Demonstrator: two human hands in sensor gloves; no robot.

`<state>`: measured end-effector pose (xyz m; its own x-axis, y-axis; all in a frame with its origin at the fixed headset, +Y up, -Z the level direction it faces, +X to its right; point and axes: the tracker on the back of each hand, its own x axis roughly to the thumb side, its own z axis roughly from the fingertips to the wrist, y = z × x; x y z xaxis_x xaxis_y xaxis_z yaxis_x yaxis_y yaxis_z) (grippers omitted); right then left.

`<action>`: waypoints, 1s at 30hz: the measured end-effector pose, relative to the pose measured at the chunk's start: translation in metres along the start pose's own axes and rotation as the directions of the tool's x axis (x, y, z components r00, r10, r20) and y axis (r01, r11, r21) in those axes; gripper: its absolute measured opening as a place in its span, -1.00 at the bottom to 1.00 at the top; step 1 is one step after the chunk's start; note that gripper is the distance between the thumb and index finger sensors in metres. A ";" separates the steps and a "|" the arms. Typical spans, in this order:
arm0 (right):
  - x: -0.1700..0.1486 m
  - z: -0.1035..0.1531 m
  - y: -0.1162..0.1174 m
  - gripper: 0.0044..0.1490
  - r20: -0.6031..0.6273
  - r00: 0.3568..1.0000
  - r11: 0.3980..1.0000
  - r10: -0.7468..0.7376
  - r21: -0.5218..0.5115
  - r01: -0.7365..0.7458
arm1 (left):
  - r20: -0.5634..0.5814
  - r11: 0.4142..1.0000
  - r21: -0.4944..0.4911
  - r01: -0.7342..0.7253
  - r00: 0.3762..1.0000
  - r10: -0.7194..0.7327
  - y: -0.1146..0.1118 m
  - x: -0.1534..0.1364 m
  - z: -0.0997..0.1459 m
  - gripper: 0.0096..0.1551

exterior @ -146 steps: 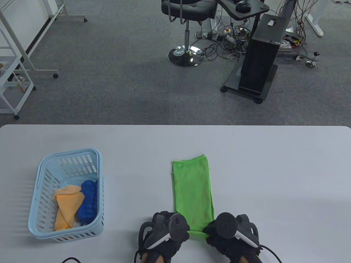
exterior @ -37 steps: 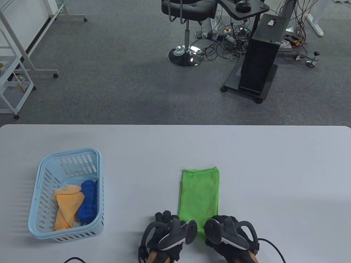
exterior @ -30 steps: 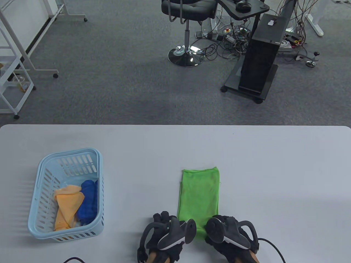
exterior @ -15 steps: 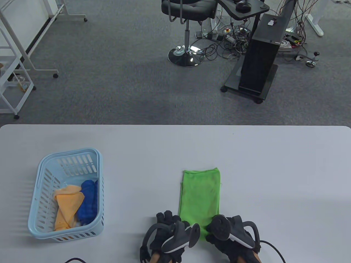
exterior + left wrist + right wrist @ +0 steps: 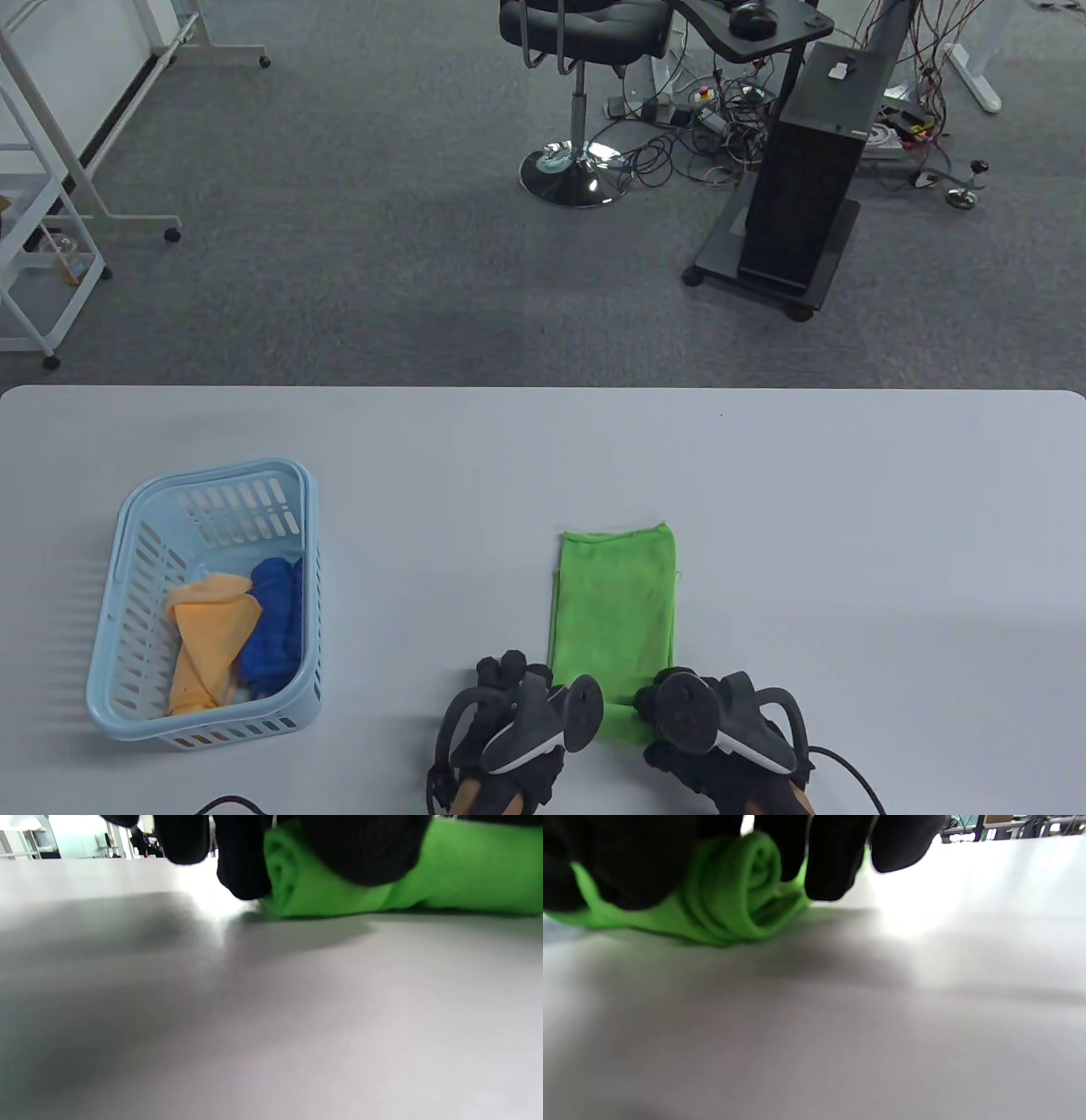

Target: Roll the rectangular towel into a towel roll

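A bright green towel (image 5: pixel 614 603) lies as a long strip on the grey table (image 5: pixel 848 552), its near end wound into a small roll (image 5: pixel 619 722). My left hand (image 5: pixel 509 722) grips the roll's left end, where the coil (image 5: pixel 292 878) shows under my curled gloved fingers (image 5: pixel 242 866). My right hand (image 5: pixel 713 730) grips the right end; the spiral of the roll (image 5: pixel 742 899) sits between the thumb and fingers (image 5: pixel 835 861). The trackers hide most of both hands in the table view.
A light blue plastic basket (image 5: pixel 127 679) stands at the left of the table, holding an orange cloth (image 5: pixel 208 637) and a blue cloth (image 5: pixel 273 624). Beyond the table's far edge are grey carpet, an office chair (image 5: pixel 581 93) and a black cabinet (image 5: pixel 806 178).
The flat strip has grown shorter as its near end wound into a roll. The towel's far edge has slid towards me and shifted a little left in the last half second.
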<state>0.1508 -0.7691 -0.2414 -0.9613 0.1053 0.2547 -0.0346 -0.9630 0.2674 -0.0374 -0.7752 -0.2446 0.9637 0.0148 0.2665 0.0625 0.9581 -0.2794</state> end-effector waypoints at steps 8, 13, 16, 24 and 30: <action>0.004 -0.006 0.001 -0.09 -0.022 0.999 0.999 0.040 0.026 -0.039 | -0.003 0.994 -0.010 -0.108 0.994 0.108 0.002 -0.006 0.002 -0.33; 0.003 -0.007 -0.002 -0.17 -0.031 0.999 1.000 0.010 -0.028 -0.010 | -0.024 0.994 0.097 -0.043 0.999 0.046 0.015 -0.006 0.011 -0.37; 0.000 -0.007 -0.003 -0.20 -0.026 0.999 0.999 -0.027 -0.034 0.027 | 0.031 0.995 0.092 -0.045 0.999 0.042 0.014 -0.002 0.013 -0.36; -0.004 -0.008 -0.002 -0.24 -0.039 0.996 0.996 -0.080 -0.040 0.079 | 0.005 0.990 -0.051 0.132 0.991 -0.132 -0.002 0.008 0.001 -0.12; 0.001 -0.003 -0.007 -0.09 -0.014 0.997 0.994 -0.072 -0.084 0.070 | -0.016 0.998 -0.008 0.064 0.998 -0.064 -0.002 0.007 -0.002 -0.30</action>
<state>0.1491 -0.7626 -0.2459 -0.9602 0.1703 0.2214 -0.1249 -0.9707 0.2052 -0.0303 -0.7774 -0.2438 0.9617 -0.0510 0.2693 0.1260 0.9549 -0.2689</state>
